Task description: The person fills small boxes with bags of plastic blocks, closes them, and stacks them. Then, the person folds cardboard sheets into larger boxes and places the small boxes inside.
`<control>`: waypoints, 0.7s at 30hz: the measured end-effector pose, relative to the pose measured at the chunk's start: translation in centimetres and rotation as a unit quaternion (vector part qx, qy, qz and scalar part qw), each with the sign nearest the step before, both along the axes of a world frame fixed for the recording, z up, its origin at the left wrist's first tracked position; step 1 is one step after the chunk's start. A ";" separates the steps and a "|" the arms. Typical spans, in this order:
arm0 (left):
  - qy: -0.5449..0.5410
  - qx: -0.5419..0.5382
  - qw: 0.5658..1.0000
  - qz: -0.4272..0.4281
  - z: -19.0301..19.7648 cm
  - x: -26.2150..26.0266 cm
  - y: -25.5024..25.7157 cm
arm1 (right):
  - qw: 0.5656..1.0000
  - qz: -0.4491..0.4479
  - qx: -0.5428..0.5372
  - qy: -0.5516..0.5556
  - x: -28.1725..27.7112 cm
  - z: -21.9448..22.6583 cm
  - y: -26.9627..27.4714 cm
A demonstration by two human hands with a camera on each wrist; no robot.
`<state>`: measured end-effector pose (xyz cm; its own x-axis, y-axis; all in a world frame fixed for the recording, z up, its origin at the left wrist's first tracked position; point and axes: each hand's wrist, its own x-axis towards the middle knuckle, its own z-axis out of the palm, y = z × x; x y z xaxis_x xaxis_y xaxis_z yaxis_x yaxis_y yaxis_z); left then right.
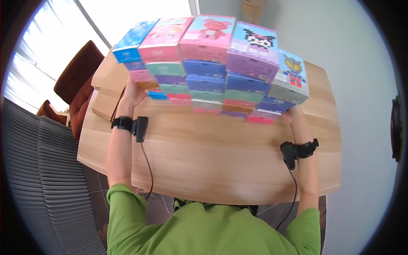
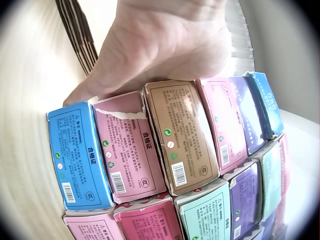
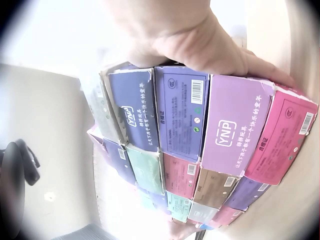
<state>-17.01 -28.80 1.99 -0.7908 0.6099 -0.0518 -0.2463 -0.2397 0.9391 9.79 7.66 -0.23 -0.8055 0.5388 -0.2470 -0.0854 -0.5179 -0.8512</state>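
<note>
Several small toy boxes (image 1: 208, 87) form a wide block, stacked in columns several layers high. On top are a blue box (image 1: 129, 42), pink ones, a purple box (image 1: 253, 53) with a black-and-white pixel figure and a grey box (image 1: 293, 72). My left hand (image 1: 135, 91) presses the block's left end, its palm along a blue box (image 2: 80, 155), a torn-edged pink box (image 2: 130, 145) and a brown box (image 2: 187, 145). Against the right end lies my right hand (image 1: 290, 115), fingers stretched along indigo, violet (image 3: 235, 125) and crimson boxes (image 3: 285, 140).
A brown cardboard carton (image 1: 108, 100) stands at the table's left, close by the left hand. The wooden table (image 1: 204, 157) has a curved front edge. Dark red chairs (image 1: 83, 78) stand beyond its left side. Cables (image 1: 148, 170) hang from both wrist cameras.
</note>
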 end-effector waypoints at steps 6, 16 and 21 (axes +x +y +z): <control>0.011 0.032 0.999 -0.030 -0.1 -1.2 0.1 | 0.999 0.025 0.005 0.032 -1.6 -0.8 2.2; 0.015 -0.001 1.000 0.000 -0.5 -1.6 0.1 | 0.997 0.036 0.033 0.062 -1.5 -0.9 2.4; 0.361 -0.413 0.820 0.166 -0.4 -3.4 -10.7 | 0.988 -0.044 0.138 -0.051 3.7 0.8 -0.7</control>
<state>-20.40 -39.45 1.61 -0.9125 0.3471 0.2165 0.3949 0.6092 0.6877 13.52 6.92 0.53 -0.7311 0.6635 -0.1589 -0.0254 -0.2593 -0.9655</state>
